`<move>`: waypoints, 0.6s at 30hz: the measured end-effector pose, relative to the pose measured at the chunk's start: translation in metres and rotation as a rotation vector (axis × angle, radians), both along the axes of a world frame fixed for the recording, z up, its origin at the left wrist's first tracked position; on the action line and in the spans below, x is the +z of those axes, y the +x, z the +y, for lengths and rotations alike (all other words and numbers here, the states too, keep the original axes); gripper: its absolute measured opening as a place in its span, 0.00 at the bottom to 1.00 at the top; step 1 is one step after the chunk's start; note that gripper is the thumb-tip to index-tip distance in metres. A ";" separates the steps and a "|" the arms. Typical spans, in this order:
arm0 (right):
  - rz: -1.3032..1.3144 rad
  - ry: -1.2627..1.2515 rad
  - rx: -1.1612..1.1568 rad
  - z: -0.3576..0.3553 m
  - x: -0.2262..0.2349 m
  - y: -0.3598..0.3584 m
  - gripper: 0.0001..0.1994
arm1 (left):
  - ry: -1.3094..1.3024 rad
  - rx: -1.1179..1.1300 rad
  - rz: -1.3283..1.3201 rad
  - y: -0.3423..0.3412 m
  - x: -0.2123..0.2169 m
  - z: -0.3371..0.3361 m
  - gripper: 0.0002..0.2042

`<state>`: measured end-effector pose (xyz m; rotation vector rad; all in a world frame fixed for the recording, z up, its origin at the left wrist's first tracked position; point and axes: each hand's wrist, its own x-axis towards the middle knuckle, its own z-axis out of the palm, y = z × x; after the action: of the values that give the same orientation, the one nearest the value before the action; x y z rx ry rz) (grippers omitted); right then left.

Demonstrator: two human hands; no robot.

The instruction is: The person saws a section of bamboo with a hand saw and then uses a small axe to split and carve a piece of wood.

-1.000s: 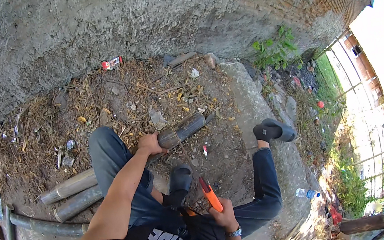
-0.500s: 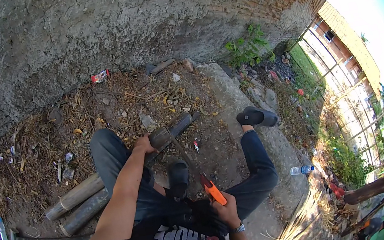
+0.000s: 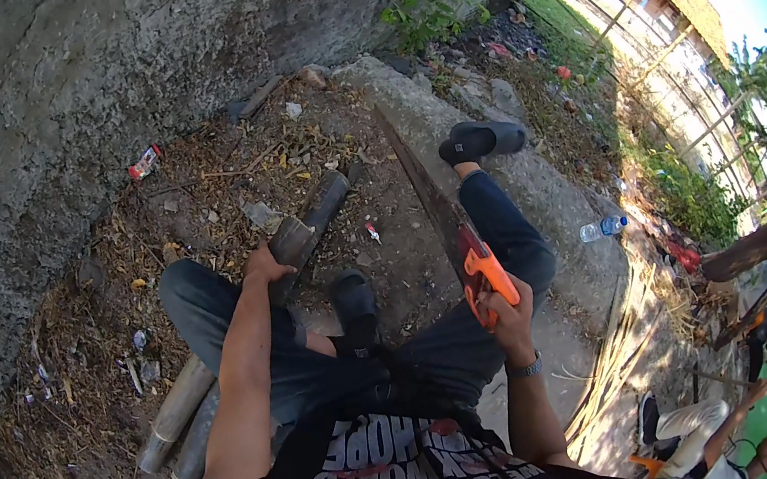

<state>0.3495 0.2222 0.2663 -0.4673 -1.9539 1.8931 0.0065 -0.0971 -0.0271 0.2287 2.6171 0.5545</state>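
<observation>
Left hand: clasping the pole, fingers curling round it | Pole: lying over the dirt, just past the left knee | Right hand: wrapping round the saw's orange handle, blade pointing away, clear of the pole

Bare brown ground, strewn with dry leaves and twigs, carries everything; a pale concrete strip borders it on the right. A red packet lies near the wall, with a white scrap and a small red-and-white wrapper farther right. At lower left, two poles rest side by side. Whether the dark pole near the middle touches the soil cannot be told. Clear plastic bottles lie on the concrete, close to pale strips.
</observation>
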 end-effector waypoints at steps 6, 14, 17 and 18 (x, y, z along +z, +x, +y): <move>0.017 -0.270 -0.280 0.057 0.006 0.030 0.08 | -0.023 0.003 -0.042 0.004 0.007 0.010 0.67; 0.986 -0.062 -0.812 0.190 0.078 0.136 0.09 | -0.041 -0.009 0.013 0.002 0.027 0.008 0.61; 1.277 0.303 -0.934 0.220 0.126 0.206 0.10 | -0.073 -0.025 0.023 0.010 0.041 0.039 0.60; 1.355 0.391 -1.002 0.224 0.132 0.210 0.10 | -0.064 -0.018 0.068 0.012 0.036 0.031 0.60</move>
<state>0.5598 0.4462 0.3981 0.0410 -0.7978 0.6978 0.0188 -0.0660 0.0085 0.2547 2.6904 0.4639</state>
